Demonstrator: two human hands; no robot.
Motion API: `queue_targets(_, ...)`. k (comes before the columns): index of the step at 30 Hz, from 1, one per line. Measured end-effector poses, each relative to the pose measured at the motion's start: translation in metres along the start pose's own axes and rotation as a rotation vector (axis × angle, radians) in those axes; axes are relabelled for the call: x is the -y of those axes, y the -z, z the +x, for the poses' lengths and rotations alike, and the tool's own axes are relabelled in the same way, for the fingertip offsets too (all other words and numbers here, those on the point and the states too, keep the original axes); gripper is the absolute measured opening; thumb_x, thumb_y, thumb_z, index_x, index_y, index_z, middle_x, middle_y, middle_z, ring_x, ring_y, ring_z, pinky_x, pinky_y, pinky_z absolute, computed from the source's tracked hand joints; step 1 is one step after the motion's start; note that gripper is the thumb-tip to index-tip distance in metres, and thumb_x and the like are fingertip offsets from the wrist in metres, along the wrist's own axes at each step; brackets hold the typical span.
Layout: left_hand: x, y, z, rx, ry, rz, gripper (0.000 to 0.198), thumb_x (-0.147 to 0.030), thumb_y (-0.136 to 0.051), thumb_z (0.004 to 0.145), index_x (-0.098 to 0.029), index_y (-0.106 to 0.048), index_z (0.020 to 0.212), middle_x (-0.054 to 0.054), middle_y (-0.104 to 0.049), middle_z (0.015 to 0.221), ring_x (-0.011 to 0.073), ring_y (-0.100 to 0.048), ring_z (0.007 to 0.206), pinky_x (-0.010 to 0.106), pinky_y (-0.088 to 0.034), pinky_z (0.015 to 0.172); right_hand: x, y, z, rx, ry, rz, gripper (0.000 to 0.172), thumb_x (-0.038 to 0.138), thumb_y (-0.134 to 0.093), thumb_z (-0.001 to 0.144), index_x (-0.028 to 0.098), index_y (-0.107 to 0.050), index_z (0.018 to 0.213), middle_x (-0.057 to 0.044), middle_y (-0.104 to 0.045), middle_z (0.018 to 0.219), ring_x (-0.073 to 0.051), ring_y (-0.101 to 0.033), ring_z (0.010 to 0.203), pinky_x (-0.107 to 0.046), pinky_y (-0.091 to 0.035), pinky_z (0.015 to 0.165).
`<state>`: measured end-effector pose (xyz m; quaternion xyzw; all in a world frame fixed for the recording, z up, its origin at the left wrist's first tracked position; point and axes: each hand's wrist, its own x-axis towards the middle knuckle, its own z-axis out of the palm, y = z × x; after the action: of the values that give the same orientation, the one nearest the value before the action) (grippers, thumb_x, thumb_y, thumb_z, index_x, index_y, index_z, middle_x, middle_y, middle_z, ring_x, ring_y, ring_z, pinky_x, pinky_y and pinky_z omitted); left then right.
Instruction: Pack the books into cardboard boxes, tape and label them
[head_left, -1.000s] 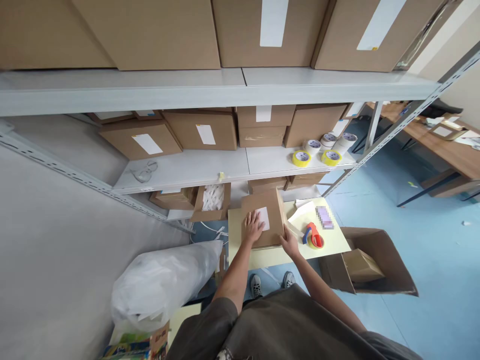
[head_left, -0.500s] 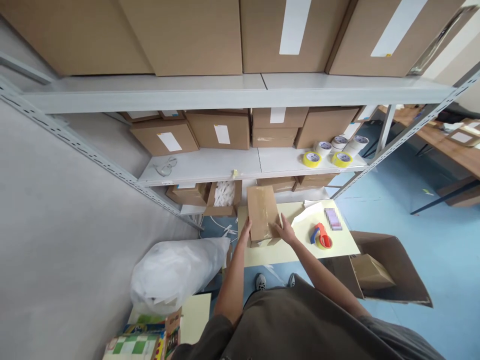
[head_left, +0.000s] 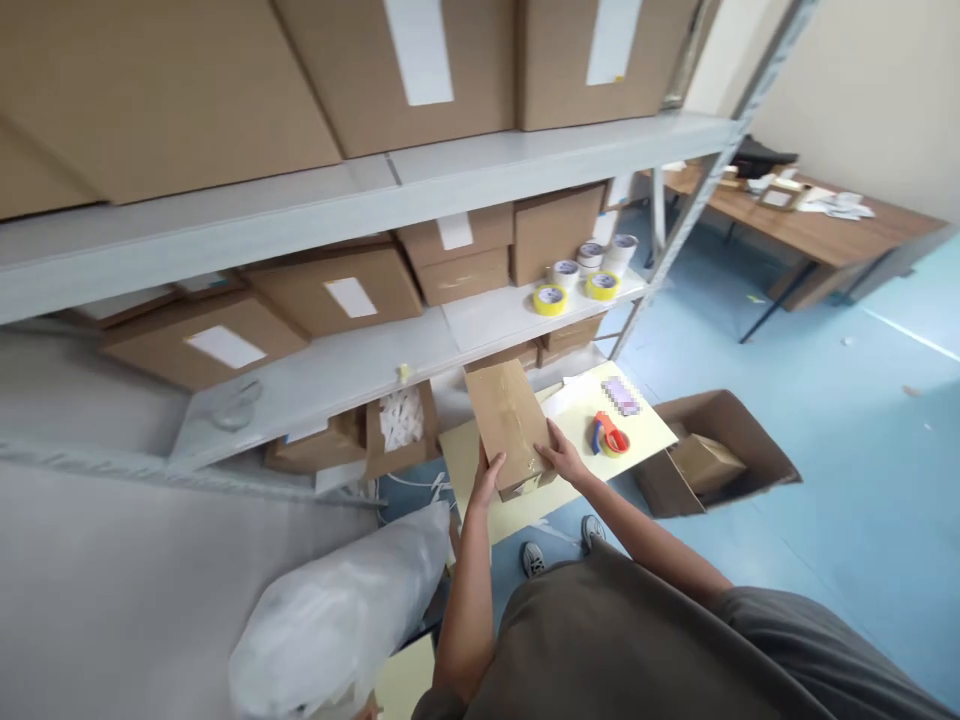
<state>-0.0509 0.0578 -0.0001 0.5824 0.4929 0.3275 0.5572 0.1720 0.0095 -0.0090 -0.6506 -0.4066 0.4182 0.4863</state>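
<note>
A taped cardboard box [head_left: 510, 420] is held between my two hands above the pale yellow table [head_left: 472, 460]. My left hand [head_left: 486, 478] grips its near left side, thumb on the top face. On the right side, my right hand [head_left: 564, 456] is pressed with its thumb on the upper edge. Clear tape runs along the top of the box. To the right on the table lies a red and blue tape dispenser [head_left: 609, 436] with a yellow roll. White paper [head_left: 562, 395] and a blurred-out flat purple item [head_left: 621, 395] lie beyond it.
Ahead stands a metal shelf [head_left: 420, 350] with cardboard boxes and several tape rolls [head_left: 551, 299]. A large open carton [head_left: 750, 430] with a box inside is on the floor at right. At lower left is a stuffed white plastic bag [head_left: 345, 610]. A wooden desk [head_left: 832, 225] stands further back.
My view has swung to the right, so the shelf appears tilted and shifted left. Both hands still hold the box, which now looks turned slightly.
</note>
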Motion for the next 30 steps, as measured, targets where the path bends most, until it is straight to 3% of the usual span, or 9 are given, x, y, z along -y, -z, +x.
queue_targets(5,-0.047,-0.038,0.02,0.195,-0.069,-0.186,0.09,-0.06,-0.063,0.096,-0.033,-0.025,0.173,0.007,-0.053,0.164,0.0297,-0.057,0.145,0.044,-0.05,0.119,0.014,0.048,-0.024,-0.174,0.031,0.077,0.091,0.063,-0.076,0.086,0.027,-0.046,0.164,-0.007,-0.052,0.165,-0.03,-0.048,0.153,-0.049,-0.035,0.13)
queue_targets(9,-0.091,-0.097,0.048,0.378,-0.105,-0.186,0.093,-0.057,-0.07,0.093,-0.033,-0.027,0.172,0.006,-0.052,0.165,0.0303,-0.053,0.149,0.044,-0.047,0.122,0.024,0.105,-0.038,-0.367,0.054,0.133,0.092,0.063,-0.075,0.088,0.026,-0.043,0.166,-0.008,-0.05,0.167,-0.03,-0.047,0.153,-0.047,-0.039,0.128)
queue_targets(14,-0.133,-0.206,0.077,0.609,-0.148,-0.217,0.096,-0.052,-0.074,0.09,-0.03,-0.029,0.172,0.006,-0.051,0.166,0.0318,-0.051,0.151,0.045,-0.044,0.125,0.023,0.195,-0.053,-0.657,0.063,0.174,0.09,0.062,-0.077,0.086,0.027,-0.048,0.163,-0.008,-0.053,0.164,-0.034,-0.047,0.153,-0.05,-0.038,0.129)
queue_targets(19,-0.146,-0.33,0.088,0.806,-0.112,-0.214,0.094,-0.052,-0.066,0.093,-0.026,-0.026,0.174,0.005,-0.042,0.172,0.0319,-0.043,0.157,0.045,-0.04,0.128,-0.004,0.293,-0.064,-0.893,-0.007,0.242,0.088,0.058,-0.073,0.088,0.021,-0.046,0.164,-0.011,-0.053,0.164,-0.034,-0.053,0.148,-0.048,-0.043,0.125)
queue_targets(24,-0.148,-0.441,0.092,0.862,-0.063,-0.068,0.087,-0.051,-0.06,0.098,-0.029,-0.026,0.174,0.005,-0.052,0.165,0.0294,-0.049,0.153,0.047,-0.037,0.13,-0.044,0.386,-0.065,-0.972,-0.078,0.232,0.081,0.055,-0.064,0.093,0.025,-0.044,0.165,-0.008,-0.06,0.158,-0.031,-0.059,0.142,-0.047,-0.048,0.12)
queue_targets(30,-0.165,-0.556,0.118,0.905,-0.122,-0.044,0.078,-0.043,-0.061,0.096,-0.025,-0.041,0.169,0.005,-0.05,0.167,0.0279,-0.046,0.155,0.044,-0.033,0.132,-0.078,0.466,-0.057,-1.007,-0.049,0.285,0.077,0.055,-0.059,0.094,0.024,-0.046,0.164,-0.009,-0.068,0.148,-0.031,-0.067,0.132,-0.047,-0.055,0.112)
